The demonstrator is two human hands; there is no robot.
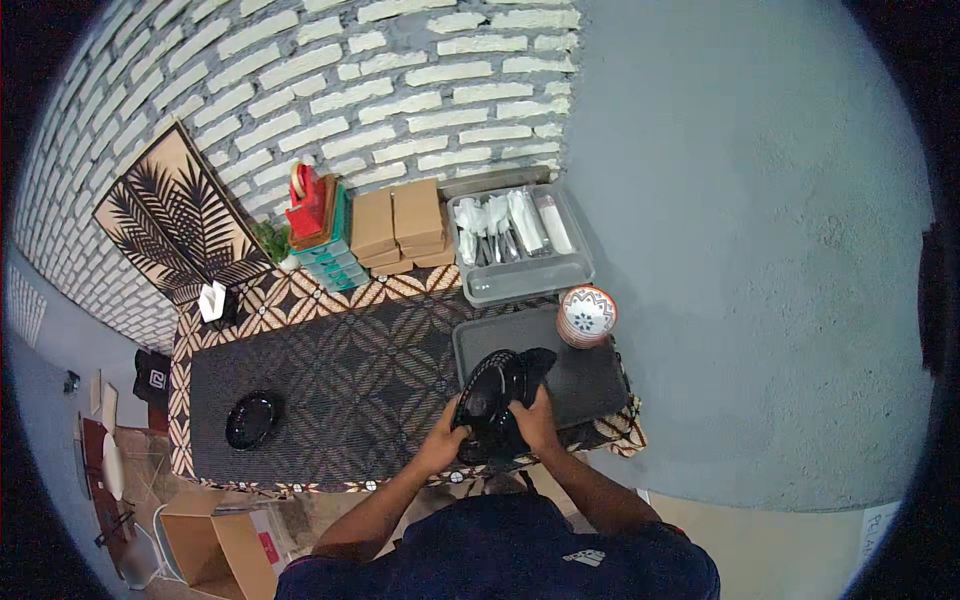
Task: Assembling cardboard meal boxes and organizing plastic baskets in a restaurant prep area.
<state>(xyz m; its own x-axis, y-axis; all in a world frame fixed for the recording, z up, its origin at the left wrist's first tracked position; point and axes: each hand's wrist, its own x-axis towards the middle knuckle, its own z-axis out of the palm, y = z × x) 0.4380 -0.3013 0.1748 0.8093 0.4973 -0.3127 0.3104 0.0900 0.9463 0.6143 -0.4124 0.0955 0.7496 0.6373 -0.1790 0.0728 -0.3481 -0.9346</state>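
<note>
Both my hands are at a cluster of glossy black bowls (487,392) in front of my body, over the near left part of a dark grey tray (592,388). My left hand (441,440) grips its left side, with the thumb on the near edge. On the right side, my right hand (536,418) is closed around the black material. How many pieces are there, and whether a black wrapper is among them, I cannot make out. Farther left, a single black bowl (252,420) rests on the dark mat (330,400). Patterned orange-and-white bowls (587,316) stand at the tray's far right.
Behind the tray is a grey organizer (527,282) with wrapped cutlery. Along the brick wall stand brown cardboard boxes (375,222), a teal drawer unit (338,262) and a red tape dispenser (306,205). A plain wall closes the right side. An open carton (245,550) stands lower left.
</note>
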